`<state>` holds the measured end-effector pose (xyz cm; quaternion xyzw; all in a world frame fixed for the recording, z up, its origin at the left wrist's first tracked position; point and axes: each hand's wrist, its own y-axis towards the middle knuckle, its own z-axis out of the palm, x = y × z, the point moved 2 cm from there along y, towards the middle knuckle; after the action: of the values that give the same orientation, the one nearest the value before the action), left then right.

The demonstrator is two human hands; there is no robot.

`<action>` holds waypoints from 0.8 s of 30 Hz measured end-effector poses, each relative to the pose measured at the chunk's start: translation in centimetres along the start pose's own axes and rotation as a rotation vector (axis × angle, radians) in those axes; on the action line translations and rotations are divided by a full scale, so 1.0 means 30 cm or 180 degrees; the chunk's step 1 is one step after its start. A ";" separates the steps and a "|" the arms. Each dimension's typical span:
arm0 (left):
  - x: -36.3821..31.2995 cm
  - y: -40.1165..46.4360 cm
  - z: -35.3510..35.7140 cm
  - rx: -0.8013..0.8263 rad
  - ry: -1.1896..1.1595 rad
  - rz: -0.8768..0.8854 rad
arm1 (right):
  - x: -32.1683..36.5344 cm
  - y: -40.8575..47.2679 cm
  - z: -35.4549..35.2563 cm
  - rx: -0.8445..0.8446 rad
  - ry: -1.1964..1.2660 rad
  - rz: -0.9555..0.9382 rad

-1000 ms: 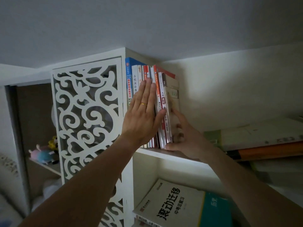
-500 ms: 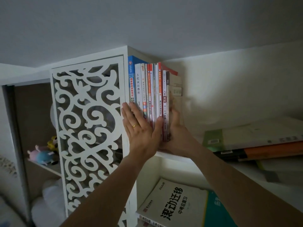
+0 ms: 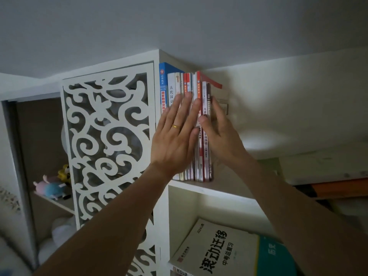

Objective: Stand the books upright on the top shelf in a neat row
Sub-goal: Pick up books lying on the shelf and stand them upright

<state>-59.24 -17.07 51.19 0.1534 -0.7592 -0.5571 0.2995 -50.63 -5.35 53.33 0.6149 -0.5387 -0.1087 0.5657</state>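
White fretwork panel beside books

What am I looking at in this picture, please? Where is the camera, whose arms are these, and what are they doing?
There is no machine here. A person wears the camera on the head, so you see their own two arms reaching up.

The left hand, with a gold ring, lies flat with straight fingers against the spines of the books. The right hand presses flat on the right end of the row. Neither hand grips anything.

The books stand upright on the top shelf, against the cabinet's left wall. Lower down lies a flat white book. Left of the books is a white carved panel, and beyond it some soft toys.
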 end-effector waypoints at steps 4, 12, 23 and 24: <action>0.008 0.011 -0.006 0.0129 0.0191 0.0019 | -0.005 0.021 0.005 0.0015 -0.0109 0.0097; 0.026 -0.139 -0.028 0.0377 0.0135 0.0227 | -0.008 -0.103 -0.020 0.0647 0.0351 0.0537; -0.070 -0.192 -0.127 0.0118 -0.1029 -0.1575 | 0.067 -0.214 -0.054 0.0770 -0.0176 0.0709; -0.082 -0.206 -0.133 0.0082 -0.1197 -0.2089 | 0.065 -0.222 -0.052 0.0820 -0.0324 0.0618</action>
<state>-55.46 -20.74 45.50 0.2873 -0.7184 -0.6322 -0.0415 -45.10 -7.44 49.36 0.6211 -0.6330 -0.0146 0.4620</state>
